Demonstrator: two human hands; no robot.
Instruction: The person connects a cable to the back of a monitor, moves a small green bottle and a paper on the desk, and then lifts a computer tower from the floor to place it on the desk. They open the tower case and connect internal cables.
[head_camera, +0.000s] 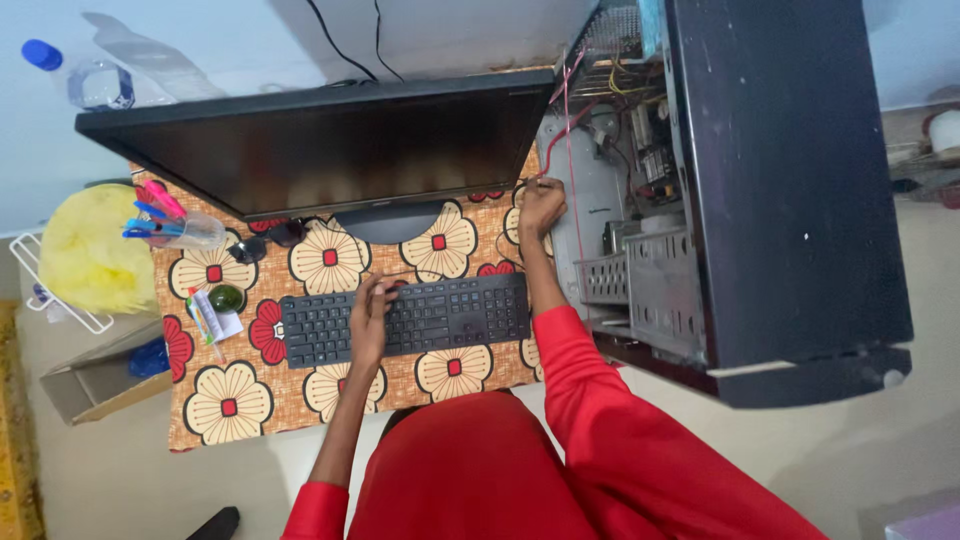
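Observation:
A black keyboard (440, 315) lies on a table covered with a flowered cloth (230, 400), in front of a dark monitor (320, 145). My left hand (370, 320) rests flat on the keyboard's left-centre keys, fingers spread. My right hand (541, 205) reaches past the keyboard's right end and is closed on a thin red cable (570, 120) at the edge of an open black computer case (780, 180). Both arms wear red sleeves.
The case stands at the table's right, its side off, showing wires and drive bays (640, 280). A cup of pens (175, 228), a small green object (226, 297) and a tube lie left of the keyboard. A yellow bag (90, 245), cardboard box and water bottle (90, 80) sit further left.

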